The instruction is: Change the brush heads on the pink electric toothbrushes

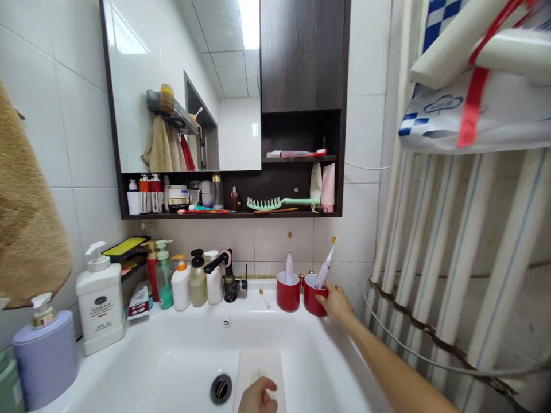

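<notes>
My right hand point(336, 303) grips the right-hand red cup point(313, 303) on the back rim of the sink, fingers and thumb on its right side. A white electric toothbrush point(323, 272) with yellowish bristles leans to the right in that cup. Beside it, a second red cup point(287, 295) holds a pale handle point(289, 267) with a bare metal tip. A small brush head point(264, 298) lies on the rim left of the cups. Low over the basin, my left hand point(259, 396) is loosely curled with nothing visible in it, above a whitish flat panel point(260, 361).
A black faucet point(231, 281) stands behind the white sink point(185, 338). Several pump bottles point(198, 281) line the left rim. Overhead is a dark mirror cabinet point(301, 57) with toiletries and a green hairbrush point(264, 203). White radiator pipes point(465, 229) rise at right.
</notes>
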Available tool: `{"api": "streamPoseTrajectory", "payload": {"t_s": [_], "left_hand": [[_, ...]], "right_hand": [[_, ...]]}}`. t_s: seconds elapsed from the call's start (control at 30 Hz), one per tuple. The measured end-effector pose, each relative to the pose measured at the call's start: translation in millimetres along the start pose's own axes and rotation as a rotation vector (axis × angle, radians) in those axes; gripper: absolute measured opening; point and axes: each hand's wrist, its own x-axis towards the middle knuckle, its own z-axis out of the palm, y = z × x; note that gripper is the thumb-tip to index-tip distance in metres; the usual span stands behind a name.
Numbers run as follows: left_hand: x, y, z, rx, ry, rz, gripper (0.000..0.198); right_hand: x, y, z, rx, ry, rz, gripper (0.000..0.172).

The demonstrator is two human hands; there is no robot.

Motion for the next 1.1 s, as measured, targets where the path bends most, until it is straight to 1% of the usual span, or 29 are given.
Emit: {"api": "streamPoseTrajectory", "payload": {"t_s": [0.07, 0.17, 0.3, 0.37, 0.43, 0.47, 0.57, 0.63, 0.7, 0.8, 0.87, 0.97, 1.03, 1.1], "left_hand": [[-1, 0, 0.3, -0.029, -0.002, -0.019, 0.016], [-7, 3, -1.5, -0.070, -0.004, -0.027, 0.016], [-15, 12, -5.9, -0.100, 0.023, 0.001, 0.016], [-18, 15, -8.6, -0.102, 0.058, 0.023, 0.015], [-20, 17, -11.7, -0.091, 0.106, 0.053, 0.014], [-22, 18, -13.5, -0.081, 0.133, 0.070, 0.014], [-27, 21, -19.3, -0.032, 0.227, 0.138, 0.017], [-30, 24, -22.4, 0.005, 0.285, 0.196, 0.020], [-32, 26, -23.9, 0.034, 0.317, 0.256, 0.023], [-32, 26, -23.4, 0.100, 0.316, 0.352, 0.029], [-30, 23, -22.6, 0.179, 0.308, 0.406, 0.032], [-27, 19, -22.2, 0.243, 0.305, 0.433, 0.030], [-26, 18, -22.1, 0.234, 0.308, 0.432, 0.029], [-26, 19, -21.6, 0.224, 0.309, 0.433, 0.028]], "right_hand": [[-1, 5, 2, -0.018, -0.010, -0.040, 0.024], [-14, 12, -4, -0.030, -0.016, -0.102, 0.019], [-50, 13, -23, -0.010, -0.033, -0.200, 0.014], [-74, 7, -26, 0.062, -0.064, -0.280, 0.012], [-98, -1, -20, 0.184, -0.121, -0.335, 0.010], [-109, -6, -13, 0.247, -0.156, -0.336, 0.008], [-137, -20, 12, 0.389, -0.212, -0.327, 0.006], [-149, -29, 30, 0.434, -0.241, -0.333, 0.007], [-156, -37, 43, 0.462, -0.266, -0.348, 0.010], [-160, -48, 54, 0.492, -0.300, -0.367, 0.018], [-161, -52, 56, 0.486, -0.307, -0.370, 0.019], [-157, -52, 53, 0.503, -0.272, -0.370, 0.013], [-149, -50, 50, 0.572, -0.203, -0.281, 0.012], [-138, -50, 47, 0.666, -0.155, -0.128, 0.023]]}}
